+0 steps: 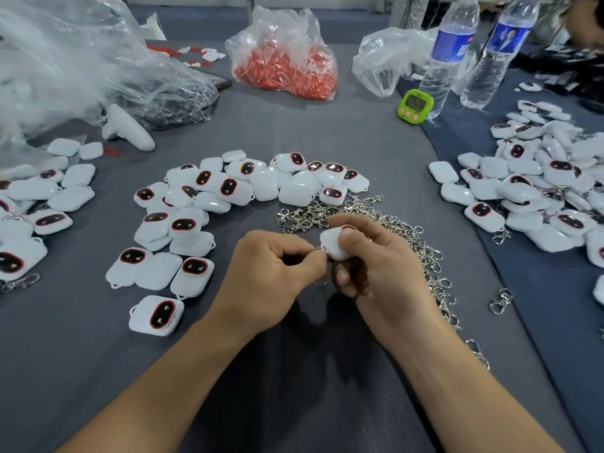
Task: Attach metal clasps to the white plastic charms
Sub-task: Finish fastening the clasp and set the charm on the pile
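My right hand (376,266) grips a white plastic charm (333,245) just above the grey tablecloth (294,371). My left hand (271,273) pinches a small metal clasp (321,251) at the charm's left corner, and part of the clasp dangles below my fingers. A heap of loose metal clasps (402,237) lies behind and to the right of my hands. Several white charms with red-rimmed dark faces (202,204) are spread in an arc in front of me.
More charms lie at the left edge (36,204) and in a pile at the right (539,184). At the back stand a bag of red parts (287,60), clear plastic bags (81,67), two water bottles (447,53), a green timer (415,106) and a white controller (127,129).
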Demonstrator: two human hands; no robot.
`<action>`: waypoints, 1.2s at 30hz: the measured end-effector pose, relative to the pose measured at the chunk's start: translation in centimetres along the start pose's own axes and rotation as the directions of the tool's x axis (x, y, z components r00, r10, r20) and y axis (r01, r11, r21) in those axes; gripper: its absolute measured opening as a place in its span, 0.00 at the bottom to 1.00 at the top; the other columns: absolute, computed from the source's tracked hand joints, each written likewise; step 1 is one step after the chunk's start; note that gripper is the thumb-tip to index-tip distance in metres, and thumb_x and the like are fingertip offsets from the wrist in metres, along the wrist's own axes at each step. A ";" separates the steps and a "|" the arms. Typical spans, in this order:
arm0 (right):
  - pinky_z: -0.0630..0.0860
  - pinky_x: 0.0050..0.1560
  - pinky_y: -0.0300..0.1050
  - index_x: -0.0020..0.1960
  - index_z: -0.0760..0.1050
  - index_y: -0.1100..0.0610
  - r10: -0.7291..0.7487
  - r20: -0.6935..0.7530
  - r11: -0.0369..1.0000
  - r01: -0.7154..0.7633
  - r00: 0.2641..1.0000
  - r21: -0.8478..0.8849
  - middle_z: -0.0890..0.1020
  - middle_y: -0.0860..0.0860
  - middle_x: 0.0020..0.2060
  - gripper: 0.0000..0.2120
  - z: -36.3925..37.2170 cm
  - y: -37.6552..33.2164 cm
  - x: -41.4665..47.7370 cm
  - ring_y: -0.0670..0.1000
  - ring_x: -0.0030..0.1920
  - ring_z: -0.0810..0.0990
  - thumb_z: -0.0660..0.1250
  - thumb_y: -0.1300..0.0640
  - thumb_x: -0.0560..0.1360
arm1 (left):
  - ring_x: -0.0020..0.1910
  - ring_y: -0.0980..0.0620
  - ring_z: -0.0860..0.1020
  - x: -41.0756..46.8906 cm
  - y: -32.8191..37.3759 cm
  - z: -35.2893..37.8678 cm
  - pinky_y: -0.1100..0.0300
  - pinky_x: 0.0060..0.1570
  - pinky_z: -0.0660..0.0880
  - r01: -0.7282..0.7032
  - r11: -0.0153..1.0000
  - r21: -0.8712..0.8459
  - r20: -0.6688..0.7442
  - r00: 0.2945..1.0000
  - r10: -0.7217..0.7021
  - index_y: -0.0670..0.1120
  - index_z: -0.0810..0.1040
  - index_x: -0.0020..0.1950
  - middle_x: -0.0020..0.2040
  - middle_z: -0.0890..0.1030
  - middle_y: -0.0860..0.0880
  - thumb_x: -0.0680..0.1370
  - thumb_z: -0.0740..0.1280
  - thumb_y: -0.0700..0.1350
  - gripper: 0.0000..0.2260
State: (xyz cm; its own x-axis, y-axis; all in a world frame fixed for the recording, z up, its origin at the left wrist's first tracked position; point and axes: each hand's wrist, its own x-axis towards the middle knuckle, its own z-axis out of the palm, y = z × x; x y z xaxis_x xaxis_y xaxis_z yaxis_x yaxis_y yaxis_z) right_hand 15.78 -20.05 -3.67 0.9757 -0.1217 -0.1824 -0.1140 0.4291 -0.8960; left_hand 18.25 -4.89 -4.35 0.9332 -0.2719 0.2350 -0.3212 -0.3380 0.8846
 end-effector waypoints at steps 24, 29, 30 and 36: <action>0.72 0.26 0.41 0.49 0.71 0.45 -0.419 -0.092 0.809 0.325 0.903 -0.490 0.82 0.52 0.32 0.14 0.6 1.3 -0.6 0.49 0.26 0.77 0.71 0.63 0.77 | 0.34 0.50 0.73 -0.1 0.2 0.1 0.55 0.37 0.67 -0.221 0.779 0.588 0.023 0.966 0.256 0.45 0.83 0.35 0.32 0.78 0.50 0.75 0.70 0.45 0.09; 0.76 0.30 0.46 0.50 0.70 0.44 -0.497 -0.041 0.665 0.351 0.867 -0.659 0.81 0.49 0.32 0.14 1.2 1.7 -0.9 0.48 0.27 0.78 0.71 0.61 0.76 | 0.31 0.46 0.69 -0.2 0.8 0.4 0.57 0.37 0.54 -0.311 0.623 0.718 0.113 0.935 0.336 0.45 0.72 0.29 0.29 0.72 0.47 0.69 0.69 0.38 0.10; 0.76 0.27 0.47 0.49 0.71 0.44 -0.452 -0.066 0.735 0.329 0.890 -0.593 0.81 0.51 0.32 0.14 1.2 1.6 -0.8 0.49 0.26 0.77 0.71 0.62 0.76 | 0.32 0.47 0.70 -0.3 0.5 0.4 0.57 0.37 0.57 -0.285 0.664 0.692 0.092 0.946 0.310 0.46 0.74 0.30 0.30 0.73 0.48 0.71 0.68 0.41 0.10; 0.66 0.20 0.40 0.54 0.71 0.58 -0.110 -0.096 0.990 0.101 0.989 -0.093 0.79 0.55 0.28 0.05 0.7 0.4 0.2 0.51 0.22 0.73 0.64 0.66 0.81 | 0.33 0.59 0.76 -0.1 0.4 0.4 0.65 0.36 0.70 0.029 0.986 0.162 -0.016 1.000 -0.027 0.53 0.82 0.36 0.33 0.81 0.55 0.79 0.69 0.48 0.11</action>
State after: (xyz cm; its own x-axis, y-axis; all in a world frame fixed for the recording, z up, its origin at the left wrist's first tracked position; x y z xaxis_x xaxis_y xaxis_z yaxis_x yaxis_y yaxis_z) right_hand 16.11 -19.24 -3.77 0.9598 -0.2537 -0.1204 -0.0314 0.3291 -0.9438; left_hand 17.99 -5.39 -4.21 0.9439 -0.2481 0.2180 -0.3161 -0.4872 0.8141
